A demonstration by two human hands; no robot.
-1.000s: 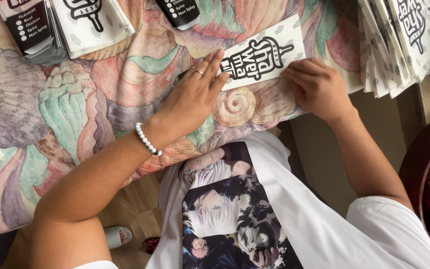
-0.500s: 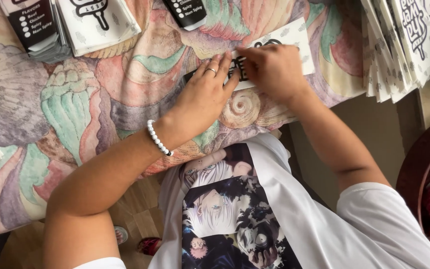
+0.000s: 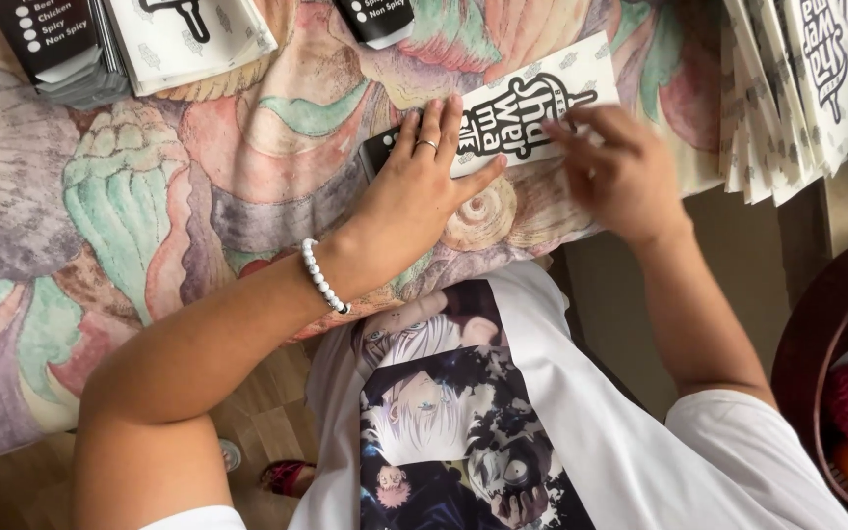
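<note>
Paper, thin and white with bold black lettering, is what both hands are working: a flat paper sleeve point(image 3: 532, 113) lying on the shell-patterned tablecloth point(image 3: 149, 196). Its near end sits under the fingertips of the left hand point(image 3: 414, 191), whose fingers are straight, slightly fanned and pressed flat on it, the thumb stretched along the edge closest to the body. The right hand point(image 3: 620, 172) rests on the far end; it is blurred, the fingers look loosely curled over the paper, and I cannot tell whether they pinch it. Judging by its look, the sleeve is very light, limp and easy to crease or tear, and would slide on the cloth unless pinned. Best taken at an edge or corner between thumb and forefinger. Beyond the right fingers lies a stack of white sleeves point(image 3: 797, 88); beyond the left, more stacks point(image 3: 188, 39)
</note>
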